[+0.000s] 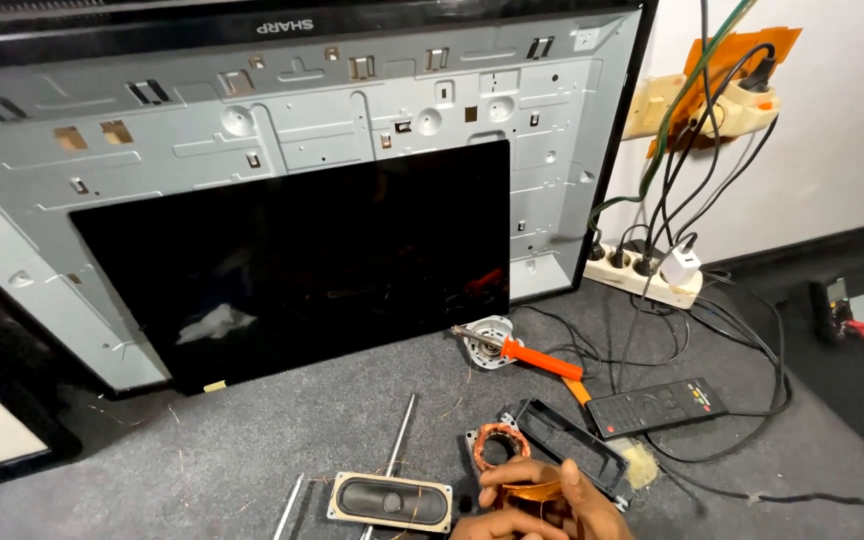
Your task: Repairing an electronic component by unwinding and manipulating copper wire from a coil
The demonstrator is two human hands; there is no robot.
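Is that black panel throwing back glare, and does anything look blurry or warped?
Head view: the black panel carries a pale reflection at its lower left and a faint red one at its right edge; the metal chassis behind bows slightly, as through a wide lens; the hand at the bottom edge is cut off and a little soft.

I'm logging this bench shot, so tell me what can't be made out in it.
- Hands, head view: cut off by the bottom edge; which is left or right is unclear.
- Copper coil: mostly covered by the fingers.
- Soldering iron tip: lost against the round metal part.
- Grey metal chassis: lower part hidden by the black panel.
- Remote control buttons: too small.
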